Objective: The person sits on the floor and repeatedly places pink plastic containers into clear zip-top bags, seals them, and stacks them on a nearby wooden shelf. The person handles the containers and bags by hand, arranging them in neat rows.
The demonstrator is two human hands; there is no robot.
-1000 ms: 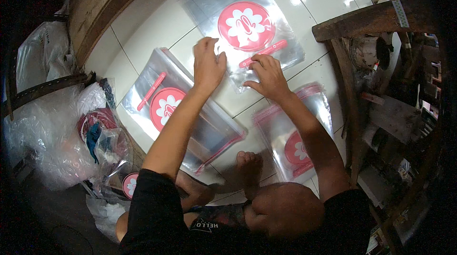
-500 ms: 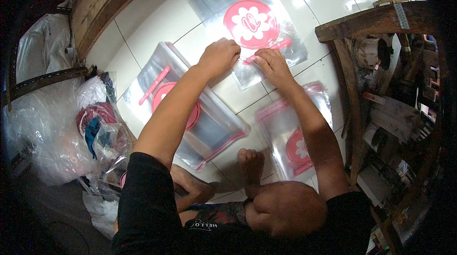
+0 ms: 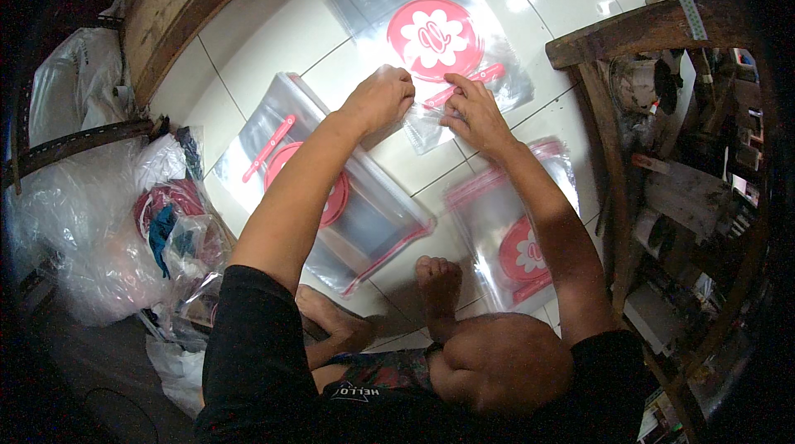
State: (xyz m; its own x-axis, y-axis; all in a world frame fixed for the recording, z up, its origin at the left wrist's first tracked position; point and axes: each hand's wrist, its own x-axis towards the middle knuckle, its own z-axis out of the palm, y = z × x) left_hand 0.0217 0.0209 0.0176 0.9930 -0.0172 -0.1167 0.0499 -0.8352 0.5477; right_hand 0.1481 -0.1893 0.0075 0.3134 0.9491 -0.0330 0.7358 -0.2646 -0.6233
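Observation:
A clear plastic bag (image 3: 435, 40) with a pink round print and white flower lies on top of others on the tiled floor ahead of me. My left hand (image 3: 383, 101) is at its near left corner, fingers curled and pinched on the bag's edge. Over the near right part of the bag, by a narrow pink printed strip, my right hand (image 3: 478, 115) has its fingers apart, the index stretched out. Nothing shows in its grasp.
A thick stack of similar bags (image 3: 364, 220) lies at the left, and a smaller stack (image 3: 489, 212) sits partly under my right forearm. Crumpled plastic (image 3: 91, 237) fills the far left. A wooden frame (image 3: 613, 45) stands right. A small child (image 3: 497, 365) sits in front of me.
My right hand's fingers have come apart from their pinch near the pink strip, and the hand has drawn slightly toward me. My left hand stays nearly where it was.

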